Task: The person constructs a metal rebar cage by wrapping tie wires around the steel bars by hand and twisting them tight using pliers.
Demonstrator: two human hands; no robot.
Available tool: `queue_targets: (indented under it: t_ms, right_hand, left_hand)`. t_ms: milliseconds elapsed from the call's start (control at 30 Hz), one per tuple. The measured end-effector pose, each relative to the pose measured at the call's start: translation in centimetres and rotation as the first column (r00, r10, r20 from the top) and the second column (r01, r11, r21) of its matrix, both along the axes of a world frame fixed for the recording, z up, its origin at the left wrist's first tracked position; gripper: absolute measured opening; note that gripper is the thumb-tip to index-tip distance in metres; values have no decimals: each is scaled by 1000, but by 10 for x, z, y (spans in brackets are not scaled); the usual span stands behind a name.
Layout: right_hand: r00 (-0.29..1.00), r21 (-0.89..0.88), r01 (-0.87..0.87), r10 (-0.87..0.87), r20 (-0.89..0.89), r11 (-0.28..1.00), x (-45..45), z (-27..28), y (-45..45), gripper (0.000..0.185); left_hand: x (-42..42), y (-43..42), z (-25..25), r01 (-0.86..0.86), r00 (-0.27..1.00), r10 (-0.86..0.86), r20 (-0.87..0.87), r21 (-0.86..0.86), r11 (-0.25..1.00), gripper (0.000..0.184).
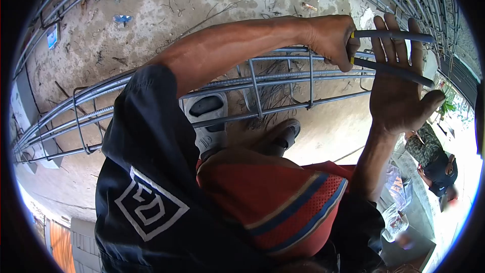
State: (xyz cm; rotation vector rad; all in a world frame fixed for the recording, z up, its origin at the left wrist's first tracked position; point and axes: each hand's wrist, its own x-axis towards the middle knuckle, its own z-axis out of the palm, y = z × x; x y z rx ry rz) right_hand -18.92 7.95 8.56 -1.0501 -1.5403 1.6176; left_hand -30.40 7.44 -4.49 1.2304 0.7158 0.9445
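My left hand (341, 41) is closed around the head end of a pair of pliers, which its fingers hide. Two long dark plier handles (394, 68) with yellow at their base point right, spread apart. Behind these handles is my right hand (396, 83), palm toward me, fingers stretched and thumb out; I cannot tell if it touches them. Below both hands runs a long rebar cage (217, 91) of straight bars tied with square stirrups. Thin tie wires (275, 91) lie in a dark bunch beneath it.
My feet in grey shoes (204, 136) stand beside and under the cage. More rebar (419, 0) is stacked at upper right. A concrete block (48, 151) is under the cage's left end. At far right another person (434, 159) bends near plastic bags (396, 187).
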Motion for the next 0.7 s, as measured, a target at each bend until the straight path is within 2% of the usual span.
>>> queue_targets:
  t_ms: [67,100,133,167,200,267,300,333,367,400,433,467,533,567,633,667,700]
  right_hand:
    - [937,-29,-198,180,-301,980,-5,-4,15,103]
    - [980,-10,86,-87,-179,996,-8,-7,11,92]
    - [933,40,357,-355,-59,933,-22,-8,3,81]
    - [916,64,399,-394,-74,915,-19,-13,7,61]
    - [955,-5,248,-245,-165,969,-10,-15,13,59]
    - [928,-96,-77,37,-372,992,-6,-16,13,55]
    - [984,-34,55,-60,-169,998,-6,-14,14,52]
    - [962,-68,-208,191,-195,976,0,-15,22,53]
    - [874,-85,-459,431,-226,885,7,-17,39,55]
    - [721,-90,-681,643,-257,727,10,-24,56,56]
    - [639,-70,-750,693,-334,658,5,-30,64,61]
    - [546,-48,-813,732,-407,580,0,-36,72,67]
    - [690,-196,-716,635,-348,670,5,-34,85,63]
    - [659,-197,-738,625,-420,646,7,-41,92,67]
    - [661,-171,-737,644,-385,654,21,-32,88,74]
    - [678,-116,-714,640,-360,691,28,-28,80,83]
    - [698,-61,-686,633,-334,725,34,-24,73,93]
  left_hand:
    - [0,2,2,15,1000,-15,2,40,999,23]
    - [-1,1,2,28,999,-27,-17,55,998,23]
    - [-1,1,2,39,999,-37,-34,67,997,24]
    - [-3,1,2,102,994,-101,-52,6,995,31]
    - [-7,3,2,132,990,-132,-40,3,991,34]
    - [-18,3,7,201,979,-201,-19,-4,980,39]
    - [-25,5,10,285,958,-285,24,-33,958,40]
    - [-21,3,6,245,968,-247,52,38,969,38]
    - [-13,2,1,200,974,-209,81,114,973,36]
    - [-9,3,-5,147,979,-170,113,189,971,34]
    - [-17,-3,5,138,989,-145,1,289,947,30]
    - [-5,-6,-2,5,999,-17,42,261,965,33]
    - [13,-3,-9,-273,962,259,90,224,935,38]
    - [19,-4,-8,-336,942,323,90,226,915,36]
    - [29,-10,-3,-406,910,415,27,271,873,31]
    - [34,-18,0,-437,889,457,-3,289,852,29]
    - [37,-24,3,-502,836,548,-16,379,777,17]
